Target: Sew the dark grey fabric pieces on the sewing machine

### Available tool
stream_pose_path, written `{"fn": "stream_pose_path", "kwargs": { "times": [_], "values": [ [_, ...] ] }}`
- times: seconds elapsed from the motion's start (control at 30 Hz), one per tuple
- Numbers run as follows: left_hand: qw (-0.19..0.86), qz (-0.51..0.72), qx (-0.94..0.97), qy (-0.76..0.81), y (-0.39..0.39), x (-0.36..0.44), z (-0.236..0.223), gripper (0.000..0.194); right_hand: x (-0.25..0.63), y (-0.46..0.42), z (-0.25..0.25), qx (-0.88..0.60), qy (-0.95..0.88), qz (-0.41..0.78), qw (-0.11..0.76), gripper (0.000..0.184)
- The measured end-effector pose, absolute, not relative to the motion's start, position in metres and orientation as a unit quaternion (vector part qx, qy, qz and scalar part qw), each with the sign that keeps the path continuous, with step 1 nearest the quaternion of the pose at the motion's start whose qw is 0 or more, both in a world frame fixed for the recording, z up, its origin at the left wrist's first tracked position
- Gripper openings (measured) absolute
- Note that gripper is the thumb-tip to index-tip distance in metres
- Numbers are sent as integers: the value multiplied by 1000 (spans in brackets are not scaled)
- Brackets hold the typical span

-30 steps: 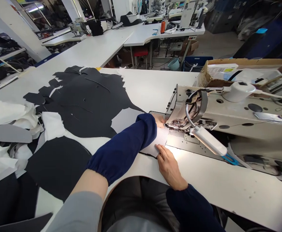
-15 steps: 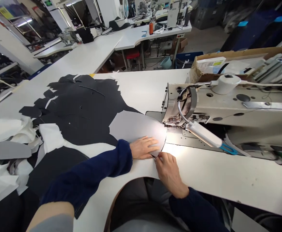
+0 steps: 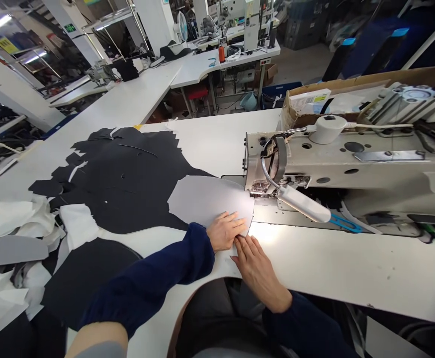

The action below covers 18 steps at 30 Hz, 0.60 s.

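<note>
A light grey fabric piece [image 3: 202, 196] lies flat on the white table, its right edge, with a dark rim, under the needle area of the sewing machine [image 3: 262, 185]. My left hand [image 3: 225, 230] rests palm down on its near right part, fingers stretched out. Against the piece's near corner lies my right hand [image 3: 257, 271], fingers extended side by side and thumb apart, the fingertips touching the edge close to my left hand. Black fabric [image 3: 128, 174] spreads beneath and to the left of the grey piece. What is under my fingers is hidden.
White and grey scraps [image 3: 12, 248] pile at the left, beside another black piece [image 3: 90, 273]. A lit lamp [image 3: 304, 203] on a flexible neck hangs at the machine head. Behind the machine stands a cardboard box [image 3: 290, 112] of supplies. Another worktable [image 3: 191, 72] stands farther back.
My right hand has gone from pinching the fabric's near edge to lying with its fingers extended. My left hand stays on the grey piece. The view has shifted slightly.
</note>
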<state>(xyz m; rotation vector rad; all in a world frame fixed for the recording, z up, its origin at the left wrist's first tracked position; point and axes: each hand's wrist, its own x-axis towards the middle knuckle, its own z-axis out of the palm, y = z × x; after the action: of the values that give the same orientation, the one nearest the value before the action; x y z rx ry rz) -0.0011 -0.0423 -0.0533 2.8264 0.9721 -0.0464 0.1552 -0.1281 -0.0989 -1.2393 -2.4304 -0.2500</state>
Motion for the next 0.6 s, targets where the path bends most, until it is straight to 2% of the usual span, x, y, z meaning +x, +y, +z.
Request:
{"fn": "stream_pose_path", "kwargs": {
  "times": [0.17,0.37,0.6],
  "values": [
    [51,-27,942,329,-25,8,-54,46,164,-106,-99,-430,-875,-112,194,34],
    [29,-27,936,351,-11,20,-54,50,175,-83,-96,-445,-873,-81,186,34],
    [126,-24,938,322,12,6,-56,55,186,-67,-93,-438,-870,-78,212,32]
  ]
}}
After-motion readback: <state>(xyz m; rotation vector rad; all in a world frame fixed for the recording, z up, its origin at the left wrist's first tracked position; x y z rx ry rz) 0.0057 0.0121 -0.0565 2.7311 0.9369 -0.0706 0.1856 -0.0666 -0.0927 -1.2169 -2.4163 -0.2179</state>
